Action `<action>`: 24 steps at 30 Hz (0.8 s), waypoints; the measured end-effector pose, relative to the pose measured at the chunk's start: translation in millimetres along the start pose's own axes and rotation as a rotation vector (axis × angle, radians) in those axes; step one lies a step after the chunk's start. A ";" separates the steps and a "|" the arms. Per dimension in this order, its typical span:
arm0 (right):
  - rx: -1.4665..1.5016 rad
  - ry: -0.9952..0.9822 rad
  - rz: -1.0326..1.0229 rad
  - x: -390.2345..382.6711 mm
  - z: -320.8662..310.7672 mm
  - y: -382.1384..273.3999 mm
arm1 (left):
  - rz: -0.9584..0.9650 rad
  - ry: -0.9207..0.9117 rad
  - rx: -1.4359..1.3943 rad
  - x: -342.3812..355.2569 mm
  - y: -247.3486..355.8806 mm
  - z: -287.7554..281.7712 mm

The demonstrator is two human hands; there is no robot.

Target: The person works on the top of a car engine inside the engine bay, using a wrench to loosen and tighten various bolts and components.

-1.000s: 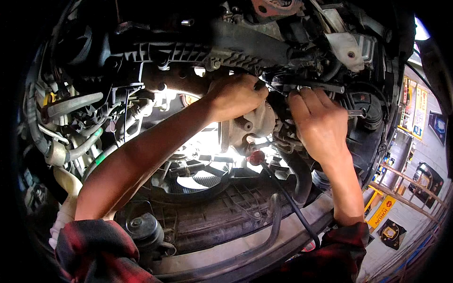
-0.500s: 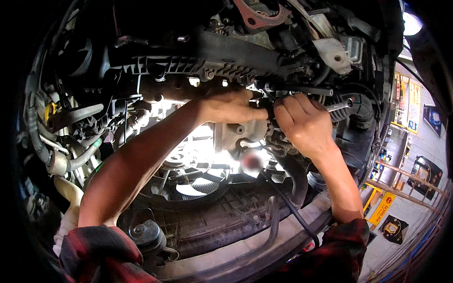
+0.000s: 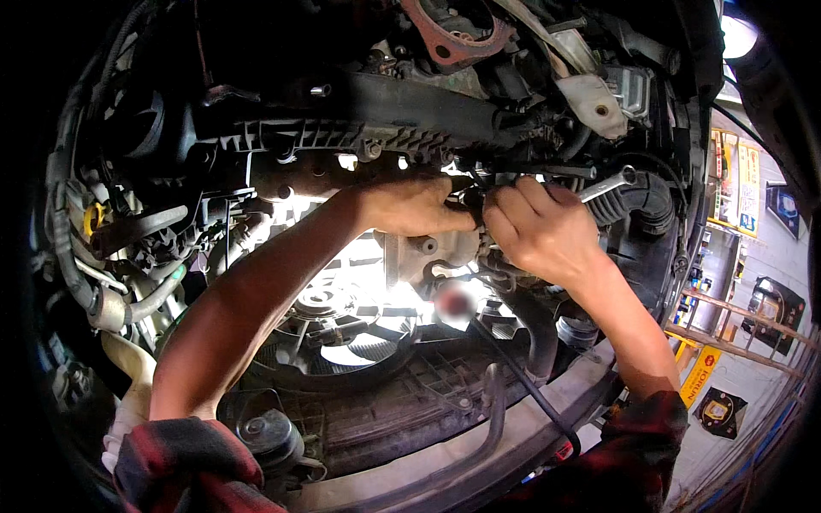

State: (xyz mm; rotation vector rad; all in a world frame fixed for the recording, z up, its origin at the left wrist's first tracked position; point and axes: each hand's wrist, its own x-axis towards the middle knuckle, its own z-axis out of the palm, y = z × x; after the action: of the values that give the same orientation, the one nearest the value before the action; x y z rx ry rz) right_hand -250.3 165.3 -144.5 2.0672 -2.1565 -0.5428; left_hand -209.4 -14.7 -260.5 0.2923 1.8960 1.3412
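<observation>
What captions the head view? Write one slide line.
Bare right hand gripping a shiny silver metal wrench beside the left hand in a dark engine bay.

Ribbed hose (image 3: 647, 205) crowds wrench (image 3: 609, 184); black rod (image 3: 523, 376) slants below hands (image 3: 415, 205) (image 3: 543, 227); room above fan (image 3: 363, 349).

A bright light (image 3: 739, 37) glows at upper right; below are metal bars (image 3: 737, 352); a yellow sign (image 3: 701, 374); a black plate (image 3: 720, 413).

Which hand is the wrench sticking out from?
The right hand: curled fingers, with the silver wrench projecting past its right side, ring end showing. No wrench shows at the left hand.
</observation>
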 end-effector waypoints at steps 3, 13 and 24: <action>-0.016 0.027 -0.023 -1.9 -1.6 0.5 | 0.010 -0.019 -0.023 1.1 -2.9 1.0; -0.048 -0.069 0.029 -3.9 2.4 -1.7 | -0.109 0.008 -0.009 2.4 -7.3 5.4; 0.072 0.050 0.177 -0.5 11.9 -4.9 | 0.121 -0.153 0.093 21.7 -25.7 4.7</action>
State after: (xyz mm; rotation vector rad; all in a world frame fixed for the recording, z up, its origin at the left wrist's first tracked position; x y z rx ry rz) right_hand -249.4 167.9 -157.1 1.8761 -2.3315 -0.3952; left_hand -214.5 -9.5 -293.7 0.5489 1.8384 1.2726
